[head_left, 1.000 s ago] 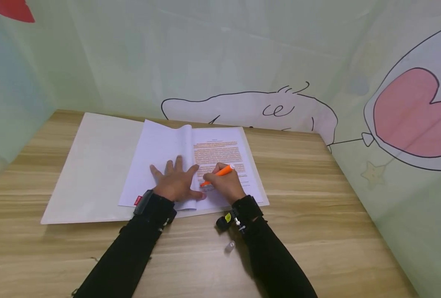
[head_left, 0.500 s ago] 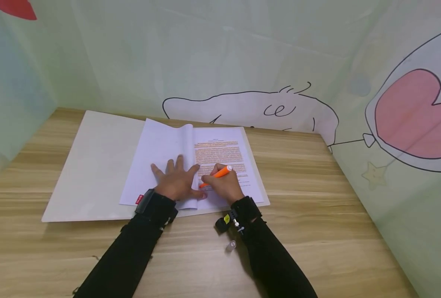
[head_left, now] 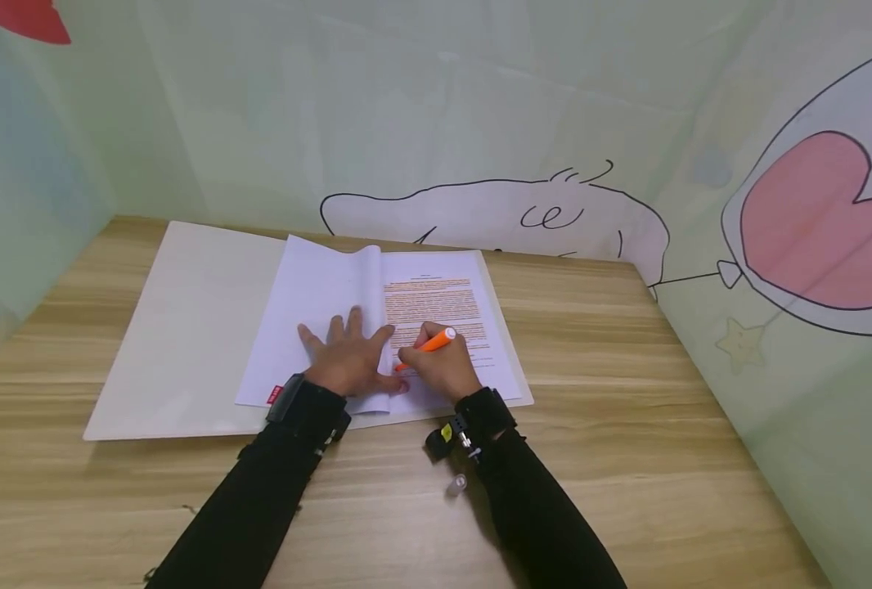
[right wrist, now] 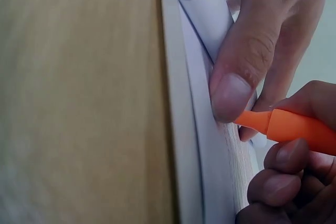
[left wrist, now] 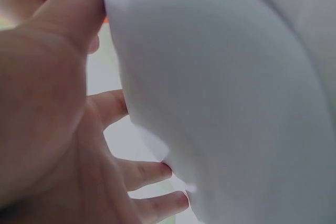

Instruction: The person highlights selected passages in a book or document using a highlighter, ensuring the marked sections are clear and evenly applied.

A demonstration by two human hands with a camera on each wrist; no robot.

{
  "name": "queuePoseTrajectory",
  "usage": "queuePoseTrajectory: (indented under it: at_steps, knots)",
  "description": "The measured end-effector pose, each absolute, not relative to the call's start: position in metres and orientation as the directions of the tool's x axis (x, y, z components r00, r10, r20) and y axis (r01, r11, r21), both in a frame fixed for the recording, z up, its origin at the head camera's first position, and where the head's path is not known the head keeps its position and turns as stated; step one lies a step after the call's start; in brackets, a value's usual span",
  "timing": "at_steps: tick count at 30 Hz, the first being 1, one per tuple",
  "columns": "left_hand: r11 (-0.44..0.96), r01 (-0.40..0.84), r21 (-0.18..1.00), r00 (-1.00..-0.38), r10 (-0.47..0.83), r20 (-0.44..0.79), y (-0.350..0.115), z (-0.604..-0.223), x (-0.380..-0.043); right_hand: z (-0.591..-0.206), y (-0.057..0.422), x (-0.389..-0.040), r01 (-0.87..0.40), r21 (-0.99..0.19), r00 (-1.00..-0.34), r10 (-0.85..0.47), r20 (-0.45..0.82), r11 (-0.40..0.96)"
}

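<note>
My right hand (head_left: 452, 370) pinches an orange highlighter (head_left: 438, 339) over the lower lines of a printed page (head_left: 451, 266), its tip near the left end of a line. Orange marking covers most of the text above. My left hand (head_left: 348, 364) lies spread on the turned-over sheets (head_left: 311, 282), which curl along the fold. Its thumb reaches onto the printed page. In the right wrist view, that left thumb (right wrist: 233, 95) overlaps the highlighter's tip (right wrist: 254, 120). The left wrist view has the fingers (left wrist: 144, 174) spread beside the curved white paper (left wrist: 210, 87).
The papers lie on an open white folder (head_left: 193, 319), whose bare left cover extends across the wooden table (head_left: 598, 393). A small greyish cylinder (head_left: 456, 485) lies near the right forearm. Printed fabric walls (head_left: 421, 106) border the table behind and at the sides.
My right hand and the highlighter have shifted very slightly left along the page. The left hand and the papers have stayed in place.
</note>
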State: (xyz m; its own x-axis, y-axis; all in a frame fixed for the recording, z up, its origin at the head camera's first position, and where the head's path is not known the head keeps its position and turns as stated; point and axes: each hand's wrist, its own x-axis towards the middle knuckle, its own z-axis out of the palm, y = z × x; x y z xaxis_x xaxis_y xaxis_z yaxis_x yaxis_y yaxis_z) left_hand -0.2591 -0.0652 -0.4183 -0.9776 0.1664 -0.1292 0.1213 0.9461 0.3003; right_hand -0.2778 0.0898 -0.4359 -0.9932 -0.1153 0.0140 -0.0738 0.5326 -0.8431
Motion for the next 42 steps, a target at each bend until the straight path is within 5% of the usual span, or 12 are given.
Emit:
queuePoseTrajectory:
  at_steps: [42]
  knots:
    - [0.943, 0.122, 0.309, -0.976, 0.171, -0.136, -0.0656, -0.4176, -0.2596, -0.4350, 0.0947, -0.2794, -0.118, -0.810, -0.992, -0.096, 0.076, 0.574]
